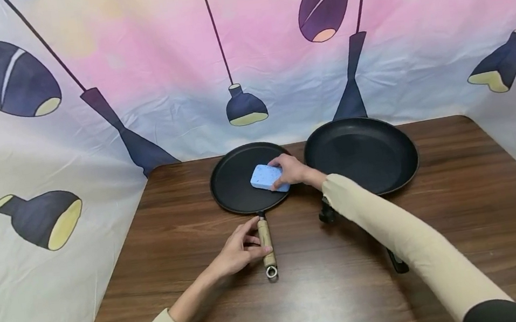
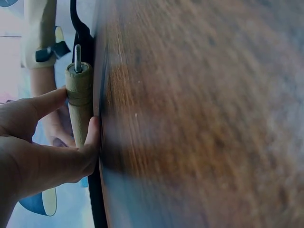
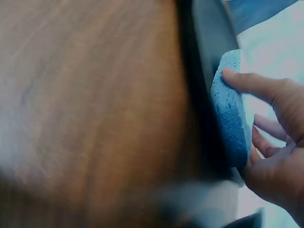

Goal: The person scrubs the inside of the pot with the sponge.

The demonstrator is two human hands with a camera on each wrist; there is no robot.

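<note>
A flat black pan with a wooden handle lies on the table, its handle toward me. My left hand grips that handle from the left, thumb and fingers on opposite sides; in the left wrist view the handle stands between them. Over the right part of the pan, my right hand holds a light blue sponge by its edges. The right wrist view shows the thumb on the side of the sponge, which lies against the pan, with the other fingers partly hidden behind it.
A larger, deeper black frying pan stands to the right, its handle partly covered by my right sleeve. Both pans sit near the back edge of the brown wooden table. A printed cloth hangs behind.
</note>
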